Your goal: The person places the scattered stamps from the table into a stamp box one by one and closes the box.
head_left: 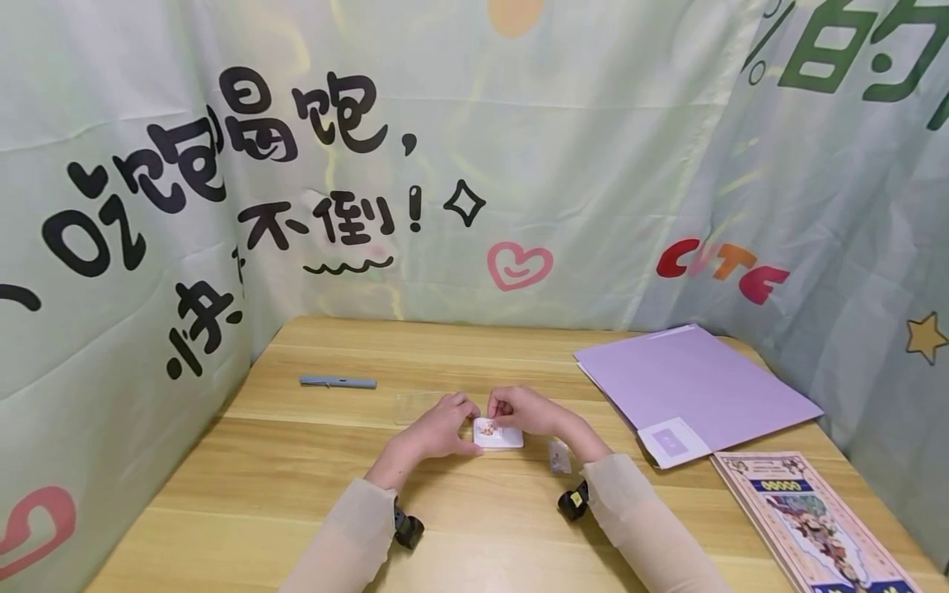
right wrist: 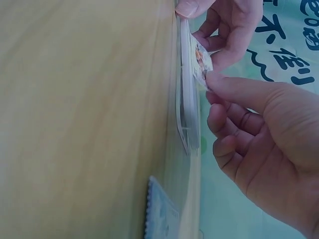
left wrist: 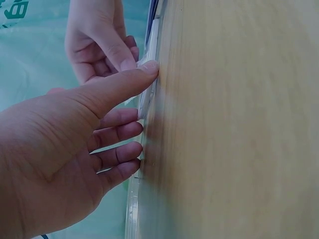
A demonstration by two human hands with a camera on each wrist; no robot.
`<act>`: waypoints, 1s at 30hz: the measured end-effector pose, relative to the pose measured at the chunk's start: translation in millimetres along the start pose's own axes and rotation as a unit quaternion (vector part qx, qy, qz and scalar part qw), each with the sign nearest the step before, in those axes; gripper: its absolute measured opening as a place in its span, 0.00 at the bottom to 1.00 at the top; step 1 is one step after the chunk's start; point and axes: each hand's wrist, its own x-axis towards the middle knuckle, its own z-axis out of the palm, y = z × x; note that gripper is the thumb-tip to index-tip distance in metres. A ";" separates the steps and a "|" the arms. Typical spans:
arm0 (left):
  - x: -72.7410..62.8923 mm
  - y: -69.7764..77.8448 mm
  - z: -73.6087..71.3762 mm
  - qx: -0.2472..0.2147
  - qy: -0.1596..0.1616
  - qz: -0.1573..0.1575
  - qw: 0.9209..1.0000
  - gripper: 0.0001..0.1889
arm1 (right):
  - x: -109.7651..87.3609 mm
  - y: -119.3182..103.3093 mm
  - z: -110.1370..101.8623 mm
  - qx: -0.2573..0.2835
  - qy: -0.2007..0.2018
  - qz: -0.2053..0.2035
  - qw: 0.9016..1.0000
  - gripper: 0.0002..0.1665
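A small white pad with rounded corners (head_left: 507,439) lies on the table between the two hands, and in the right wrist view its edge shows layers slightly apart. My left hand (head_left: 436,430) holds the pad's left end, thumb at the near edge and fingers at the far side. Over the pad, my right hand (head_left: 528,412) pinches a small printed paper piece with a serrated edge (right wrist: 201,60) between thumb and forefinger. That piece stands tilted up from the pad in the right wrist view. A similar serrated piece (head_left: 559,457) lies by the right wrist.
A clear plastic case (head_left: 406,407) is partly behind the left hand. Farther back on the left lies a blue-grey pen (head_left: 338,382). To the right are a purple folder (head_left: 689,387) with a white label and a pink illustrated booklet (head_left: 815,519). Printed cloth (head_left: 445,296) hangs behind the table.
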 end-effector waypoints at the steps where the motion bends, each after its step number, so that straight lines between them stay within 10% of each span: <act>1: -0.1 0.1 0.0 0.000 0.000 0.000 1.000 0.29 | 0.0 -0.2 0.0 -0.002 -0.001 -0.001 1.000 0.03; 30: -0.9 0.9 -0.6 -0.004 0.002 -0.004 1.000 0.29 | 1.5 -7.6 1.8 -0.056 -0.010 -0.017 0.998 0.03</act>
